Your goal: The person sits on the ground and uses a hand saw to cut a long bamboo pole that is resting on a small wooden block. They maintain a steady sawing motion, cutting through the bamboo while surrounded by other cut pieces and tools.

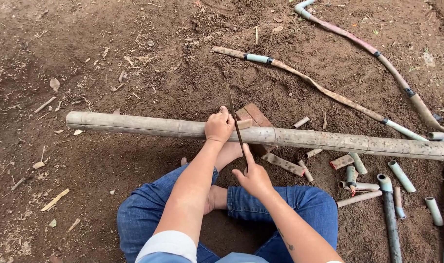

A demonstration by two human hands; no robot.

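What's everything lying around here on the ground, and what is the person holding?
Long grey-brown bamboo pole: one, lying across the soil left to right, resting on the brick.
Thin dark saw blade: one, set across the pole beside the left hand.
Reddish-brown brick: one, under the pole at centre.
Short cut bamboo pieces: many, pale green and brown, scattered at right.
Thin curved bamboo stems: two, brown with green bands, upper right.
Brown soil: covers the ground, strewn with dry leaves and chips.
Blue jeans: on crossed legs, bottom centre.
Left hand: grip pressing on the pole.
Right hand: grip closed on the blade's lower end.
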